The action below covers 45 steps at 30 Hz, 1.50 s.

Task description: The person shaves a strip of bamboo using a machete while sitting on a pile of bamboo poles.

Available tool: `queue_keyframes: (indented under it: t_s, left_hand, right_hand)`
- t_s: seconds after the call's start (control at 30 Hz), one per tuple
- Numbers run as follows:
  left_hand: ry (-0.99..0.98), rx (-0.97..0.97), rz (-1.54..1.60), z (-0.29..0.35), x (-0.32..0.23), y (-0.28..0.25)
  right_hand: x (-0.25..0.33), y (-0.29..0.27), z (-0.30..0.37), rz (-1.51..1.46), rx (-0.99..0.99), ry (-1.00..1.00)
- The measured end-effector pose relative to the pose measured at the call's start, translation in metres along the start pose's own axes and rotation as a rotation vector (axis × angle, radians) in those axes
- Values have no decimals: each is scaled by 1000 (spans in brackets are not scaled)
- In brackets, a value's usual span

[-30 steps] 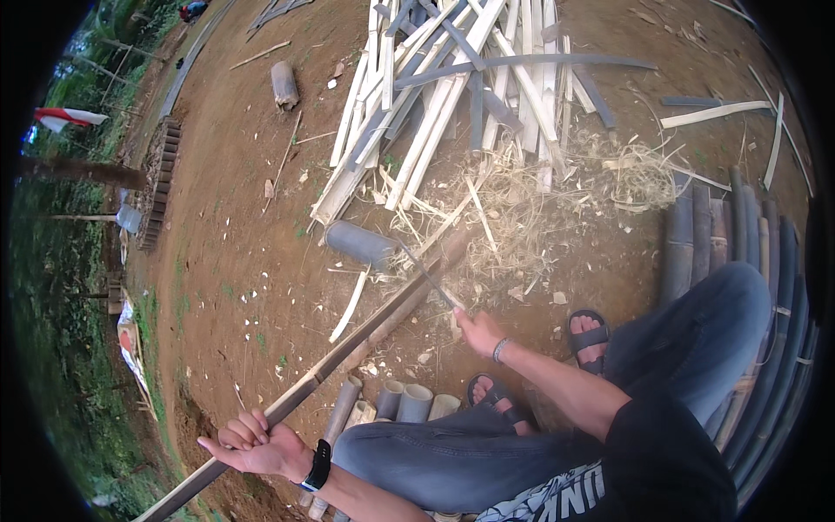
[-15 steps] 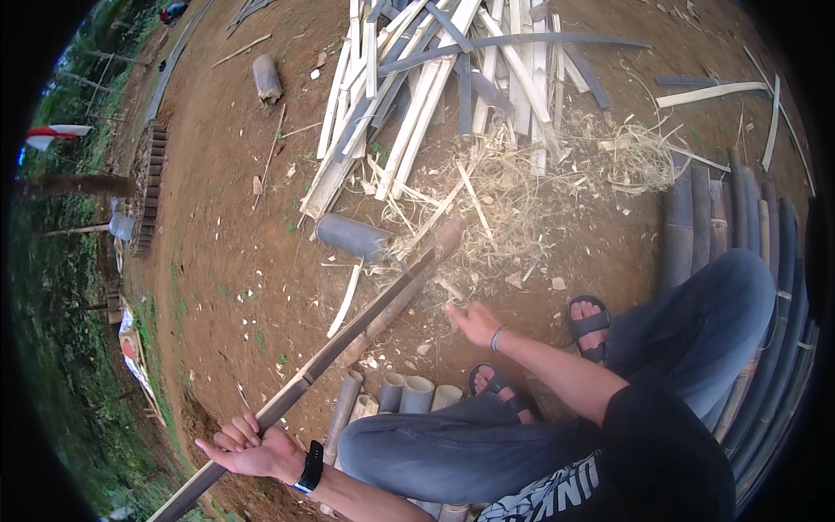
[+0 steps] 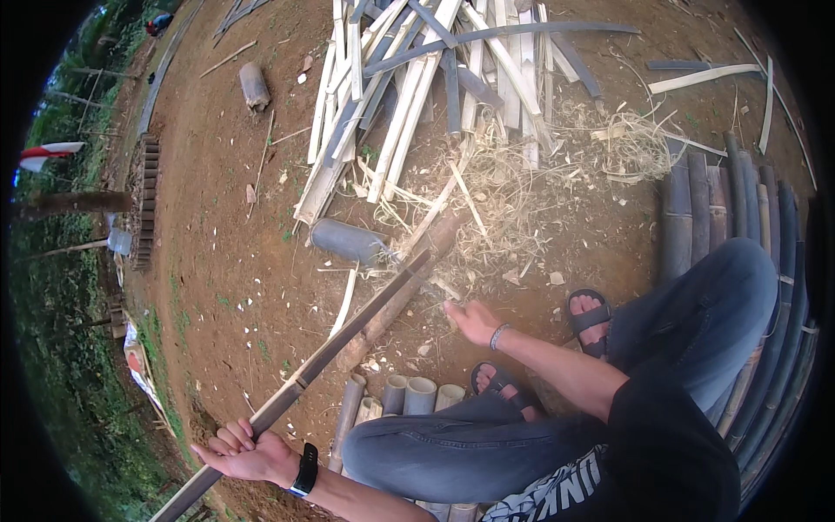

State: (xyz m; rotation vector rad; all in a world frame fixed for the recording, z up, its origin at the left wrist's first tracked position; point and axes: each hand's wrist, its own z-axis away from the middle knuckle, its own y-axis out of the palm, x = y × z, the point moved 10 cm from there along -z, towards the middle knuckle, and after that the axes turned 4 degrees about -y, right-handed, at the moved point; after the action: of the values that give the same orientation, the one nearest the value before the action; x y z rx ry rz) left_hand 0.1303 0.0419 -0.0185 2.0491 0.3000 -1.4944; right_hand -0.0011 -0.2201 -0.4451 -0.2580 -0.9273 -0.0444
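A long dark split bamboo pole (image 3: 348,339) runs from the lower left up to the middle, and its far end rests on a thick log (image 3: 409,287) on the ground. My left hand (image 3: 248,452), with a black watch on the wrist, grips the pole's near end, palm up. My right hand (image 3: 474,320) hovers just right of the pole, fingers curled. Whether it holds something small is unclear. I sit with my knees bent, in jeans and sandals (image 3: 591,317).
A heap of pale split bamboo slats (image 3: 417,96) and shavings (image 3: 522,191) lies ahead. A grey bamboo section (image 3: 348,239) lies near the pole's tip. Short cut tubes (image 3: 417,396) lie by my feet. Dark bamboo poles (image 3: 696,200) are stacked at the right, and grass borders the left.
The pole has slid back a little toward my left hand. My right hand has stayed beside it, shifting only slightly.
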Motion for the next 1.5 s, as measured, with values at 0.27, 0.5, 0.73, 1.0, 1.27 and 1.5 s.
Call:
queue_keyframes:
  t_s: [0.27,0.5,0.73,1.0,1.27,1.5]
  left_hand:
    - [3,15,-15,4,1,10]
    - [25,24,-51,2,-2,14]
    - [26,24,-66,3,-2,16]
    - [10,69,-41,0,-1,30]
    - [15,77,-55,3,-1,36]
    - [19,78,-40,6,-4,35]
  right_hand:
    - [6,8,-3,-223,64,154]
    - [1,-8,-10,-23,-7,41]
    - [-3,-17,-14,2,-6,84]
    - [-21,-19,-32,-76,-38,135]
    - [-32,-20,-22,-60,-34,165]
    - [-14,-21,-11,-141,-35,216]
